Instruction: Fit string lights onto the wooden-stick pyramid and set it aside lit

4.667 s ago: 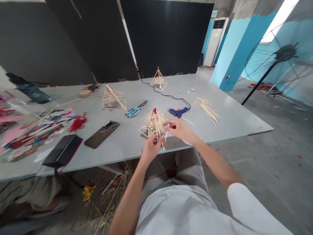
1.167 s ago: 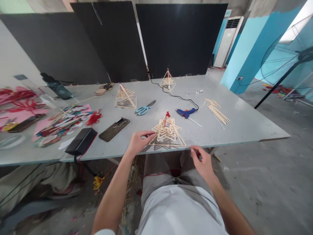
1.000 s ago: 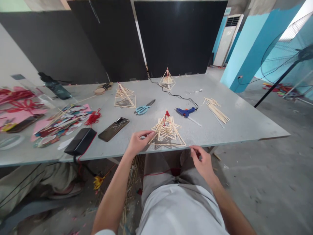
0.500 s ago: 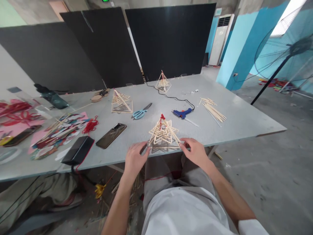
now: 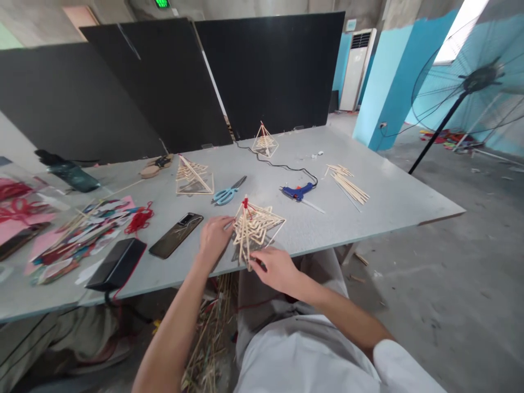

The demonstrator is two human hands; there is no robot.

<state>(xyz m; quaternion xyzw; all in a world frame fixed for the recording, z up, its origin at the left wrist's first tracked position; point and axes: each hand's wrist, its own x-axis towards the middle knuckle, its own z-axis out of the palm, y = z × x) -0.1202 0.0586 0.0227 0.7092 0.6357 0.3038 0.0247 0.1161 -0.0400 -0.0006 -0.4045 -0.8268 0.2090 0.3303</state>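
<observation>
In the head view, both hands are at a pyramid-shaped stick frame [image 5: 254,225] standing at the near edge of the grey table [image 5: 393,191], directly in front of the person. The frame has nested layers of pale sticks below a peak bound in red [image 5: 245,202], and one corner points towards the person. The left hand [image 5: 216,239] is at the frame's left side with its fingers bent and the fingertips close against the sticks; whether they grip anything cannot be told. The right hand [image 5: 276,267] is partly curled, thumb and forefinger brought up to the near corner, and it is unclear whether they close on the sticks there.

Just beyond the frame lie scissors [image 5: 224,196] with light-blue handles and, further right, a blue glue gun [image 5: 297,191] with a pale rod sticking out of its back and a black cord [image 5: 282,165] running towards the rear. Loose sticks [image 5: 350,186] lie to the right of the gun. A second frame [image 5: 194,177] stands behind the scissors to the left, and a third [image 5: 265,143] stands near the black panels [image 5: 270,71]. Left of the left hand are a phone [image 5: 176,234], a black box [image 5: 117,264] and tangled red yarn [image 5: 139,218].
</observation>
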